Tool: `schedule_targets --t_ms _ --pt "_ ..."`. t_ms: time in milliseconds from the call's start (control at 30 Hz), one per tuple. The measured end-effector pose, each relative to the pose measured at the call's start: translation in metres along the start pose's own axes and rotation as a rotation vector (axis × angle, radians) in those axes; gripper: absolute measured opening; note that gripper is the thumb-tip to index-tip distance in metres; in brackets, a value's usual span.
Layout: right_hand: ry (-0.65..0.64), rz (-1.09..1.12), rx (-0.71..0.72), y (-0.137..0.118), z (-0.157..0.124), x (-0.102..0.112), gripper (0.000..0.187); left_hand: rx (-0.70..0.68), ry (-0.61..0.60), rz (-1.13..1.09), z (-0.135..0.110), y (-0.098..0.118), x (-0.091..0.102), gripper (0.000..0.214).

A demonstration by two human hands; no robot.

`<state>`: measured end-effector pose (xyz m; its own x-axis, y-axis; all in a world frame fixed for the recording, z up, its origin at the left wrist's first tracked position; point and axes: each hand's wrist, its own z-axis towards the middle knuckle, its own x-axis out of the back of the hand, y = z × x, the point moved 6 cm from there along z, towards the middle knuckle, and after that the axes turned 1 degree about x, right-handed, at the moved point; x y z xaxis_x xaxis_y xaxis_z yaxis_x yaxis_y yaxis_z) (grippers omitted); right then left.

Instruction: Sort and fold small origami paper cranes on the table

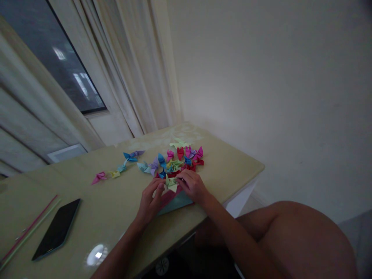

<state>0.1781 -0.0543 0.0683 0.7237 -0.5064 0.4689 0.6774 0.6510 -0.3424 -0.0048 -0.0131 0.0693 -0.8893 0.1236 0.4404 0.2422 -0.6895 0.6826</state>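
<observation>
Between my two hands is a pale green origami crane, held just above the table's near edge. My left hand has its fingertips and thumb at the crane's left side. On its other side, my right hand pinches the paper with thumb and fingers. Below the hands lie sheets of coloured paper, a pink sheet over a light blue sheet. Right behind the hands sits a cluster of folded paper cranes in red, pink, purple, blue and green.
More cranes lie in a loose line to the left, among them a pink crane and a blue crane. A dark phone rests on the glossy table, beside thin pink and green strips. Curtains and a wall stand behind.
</observation>
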Motion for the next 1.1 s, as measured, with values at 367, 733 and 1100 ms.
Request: schedule_targets --t_ms 367,733,1100 --pt "-0.003 -0.006 0.01 -0.0007 -0.0004 0.0007 0.016 -0.009 0.04 0.026 0.0011 -0.0013 -0.0004 0.018" --pt "-0.016 -0.014 0.035 -0.0012 -0.0007 0.0 0.015 -0.041 0.047 0.055 0.0002 0.0003 -0.0006 0.014" --pt "-0.02 -0.013 0.021 -0.002 -0.0002 -0.0002 0.017 -0.014 0.037 0.073 -0.0001 -0.0001 -0.0013 0.019"
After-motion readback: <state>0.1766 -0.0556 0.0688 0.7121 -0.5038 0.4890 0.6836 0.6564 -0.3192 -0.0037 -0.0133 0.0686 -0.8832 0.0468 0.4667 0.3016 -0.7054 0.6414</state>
